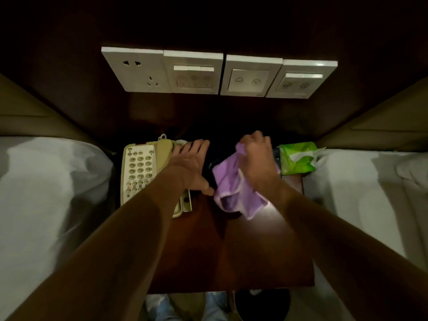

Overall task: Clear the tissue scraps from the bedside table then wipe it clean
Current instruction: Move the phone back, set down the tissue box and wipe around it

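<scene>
Right grip (257,162) clutches purple cloth (231,184), crumpled, pale-hemmed, hanging loose.

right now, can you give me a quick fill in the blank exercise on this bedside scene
1. The right hand grips a ____ cloth.
2. The left hand rests on the beige ____ at the left of the table.
3. The tissue pack beside the right hand is ____.

Missing words: purple; telephone; green.
</scene>
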Demonstrator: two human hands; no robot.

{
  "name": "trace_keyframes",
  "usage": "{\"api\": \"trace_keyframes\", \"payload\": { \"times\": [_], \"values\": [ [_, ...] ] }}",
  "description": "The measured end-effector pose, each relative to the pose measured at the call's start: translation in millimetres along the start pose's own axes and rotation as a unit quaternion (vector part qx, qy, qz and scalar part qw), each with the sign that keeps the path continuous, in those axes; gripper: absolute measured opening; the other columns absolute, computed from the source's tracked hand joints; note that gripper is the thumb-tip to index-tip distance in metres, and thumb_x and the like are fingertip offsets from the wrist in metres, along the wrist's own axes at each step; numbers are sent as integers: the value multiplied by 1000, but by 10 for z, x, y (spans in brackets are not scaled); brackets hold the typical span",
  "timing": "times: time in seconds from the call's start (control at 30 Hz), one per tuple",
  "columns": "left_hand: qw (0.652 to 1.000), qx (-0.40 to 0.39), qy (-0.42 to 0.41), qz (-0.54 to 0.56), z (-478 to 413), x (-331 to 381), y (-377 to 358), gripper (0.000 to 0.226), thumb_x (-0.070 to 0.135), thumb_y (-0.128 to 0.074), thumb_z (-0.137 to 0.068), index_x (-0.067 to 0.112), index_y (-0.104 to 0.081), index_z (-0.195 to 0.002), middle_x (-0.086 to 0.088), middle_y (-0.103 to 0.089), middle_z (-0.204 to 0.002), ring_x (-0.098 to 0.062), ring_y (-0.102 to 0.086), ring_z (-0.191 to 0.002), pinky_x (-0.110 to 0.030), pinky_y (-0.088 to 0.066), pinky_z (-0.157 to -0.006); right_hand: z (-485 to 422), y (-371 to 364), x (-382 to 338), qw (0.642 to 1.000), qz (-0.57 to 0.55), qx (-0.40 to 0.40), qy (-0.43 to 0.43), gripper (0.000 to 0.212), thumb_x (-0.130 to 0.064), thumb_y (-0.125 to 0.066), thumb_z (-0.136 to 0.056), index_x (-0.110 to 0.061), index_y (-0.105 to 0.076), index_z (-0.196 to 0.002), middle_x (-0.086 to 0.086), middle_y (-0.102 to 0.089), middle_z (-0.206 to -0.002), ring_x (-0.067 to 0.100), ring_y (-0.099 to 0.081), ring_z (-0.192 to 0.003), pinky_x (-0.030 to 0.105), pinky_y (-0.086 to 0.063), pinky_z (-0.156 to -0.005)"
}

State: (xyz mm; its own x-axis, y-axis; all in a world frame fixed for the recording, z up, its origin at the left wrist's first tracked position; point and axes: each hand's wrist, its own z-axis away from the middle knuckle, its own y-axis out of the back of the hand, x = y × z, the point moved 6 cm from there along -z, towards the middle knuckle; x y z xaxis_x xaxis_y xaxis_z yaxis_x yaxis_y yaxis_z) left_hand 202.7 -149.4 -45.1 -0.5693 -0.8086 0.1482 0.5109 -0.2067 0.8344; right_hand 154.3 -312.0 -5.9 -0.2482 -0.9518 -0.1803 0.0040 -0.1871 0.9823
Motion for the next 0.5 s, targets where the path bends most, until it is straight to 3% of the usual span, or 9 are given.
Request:
{"api": "trace_keyframes", "payload": {
  "times": [0.1,0.17,0.3,0.4,0.5],
  "values": [
    [1000,3,-2,-8,14,15,18,151,83,-77,-53,20,5,-163,-1,-12,-167,-24,-19,-152,-45,-14,-125,91,115,229,995,-25,13,-101,27,-7,-59,-91,-4,-65,-118,19,-57,-121,40,-49,-110,46,-39,-95],
    [1000,4,0,-8,22,26,20,148,75,-80,-56,18,4,-163,-2,-12,-167,-24,-18,-152,-46,-14,-125,80,33,-113,996,-15,-19,-81,31,-7,-60,-91,-4,-62,-122,17,-55,-124,36,-46,-115,43,-37,-100],
    [1000,10,-4,-19,27,8,27,138,70,-74,-60,19,3,-163,0,-11,-166,-22,-18,-152,-44,-14,-124,65,-223,-837,997,-30,-70,34,42,-9,-64,-85,-11,-59,-126,9,-46,-127,31,-40,-115,34,-37,-95],
    [1000,10,-4,-11,26,9,15,141,71,-74,-57,19,3,-163,-1,-13,-166,-23,-20,-151,-44,-15,-124,24,-143,-430,997,10,-72,41,37,-6,-66,-81,-9,-63,-118,11,-51,-122,34,-44,-111,37,-38,-87],
    [1000,-1,2,-8,11,7,-2,150,86,-73,-53,20,6,-162,-1,-11,-167,-24,-18,-152,-46,-13,-125,94,65,230,998,70,-2,9,22,-4,-61,-79,-9,-68,-99,13,-62,-107,36,-50,-97,44,-39,-82]
  ]
}}
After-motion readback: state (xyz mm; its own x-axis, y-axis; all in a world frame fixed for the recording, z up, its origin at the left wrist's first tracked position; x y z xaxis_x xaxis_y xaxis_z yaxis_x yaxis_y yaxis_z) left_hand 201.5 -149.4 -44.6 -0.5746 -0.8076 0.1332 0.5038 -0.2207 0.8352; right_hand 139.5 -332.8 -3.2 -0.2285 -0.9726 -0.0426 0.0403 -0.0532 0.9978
